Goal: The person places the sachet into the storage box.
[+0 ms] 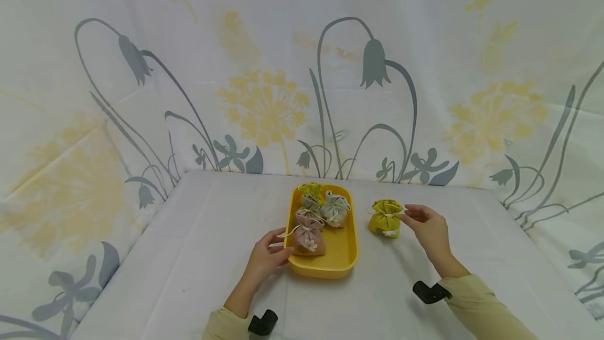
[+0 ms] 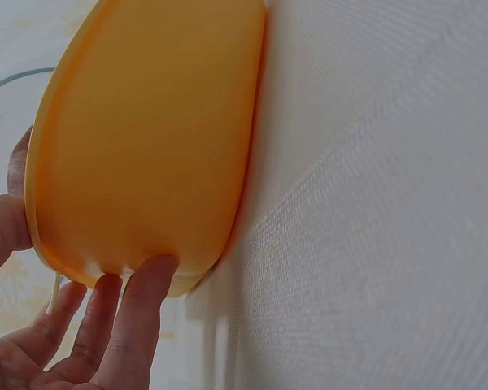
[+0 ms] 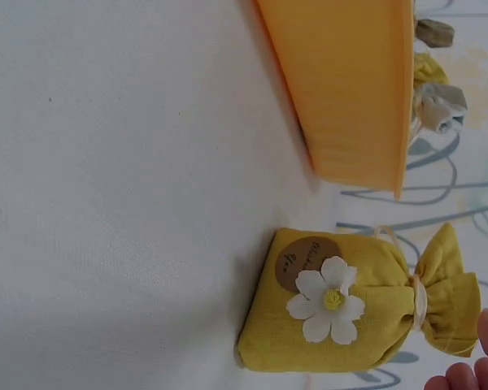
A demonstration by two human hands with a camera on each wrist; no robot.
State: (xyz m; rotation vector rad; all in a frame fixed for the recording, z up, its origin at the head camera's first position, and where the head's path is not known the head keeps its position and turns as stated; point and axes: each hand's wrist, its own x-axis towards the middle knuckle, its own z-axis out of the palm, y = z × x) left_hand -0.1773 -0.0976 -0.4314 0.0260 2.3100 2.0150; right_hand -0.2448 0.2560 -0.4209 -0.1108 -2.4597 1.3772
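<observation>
We saw the left hand (image 1: 264, 258) resting against the near left corner of the yellow tray (image 1: 342, 256), its fingers (image 2: 138, 313) fairly straight and pressed to the tray's outer wall, thumb at the rim; it curled round nothing. The tray sat flat on the white table (image 1: 189, 256), about the middle of it. Inside lay four small drawstring pouches: a pink one (image 1: 309, 237) nearest the left hand, with a white flower on its front, a grey-green one (image 1: 335, 210) behind it to the right, an olive one (image 1: 311, 202) and a yellow-green one (image 1: 311, 189) at the far end.

The right hand (image 1: 429, 230) was just right of the tray, its fingertips (image 3: 472, 375) at the gathered neck of a lime pouch (image 1: 386, 218). That pouch stood upright on the table, apart from the tray, close beside its right wall. It bore a white flower with a yellow centre (image 3: 328, 299) and a round brown label (image 3: 305, 262) (the writing was too small to read). The fingers were bent toward the neck, touching or nearly so; we could not tell whether they truly pinched it.

A flowered curtain (image 1: 264, 98) hung behind the table.
</observation>
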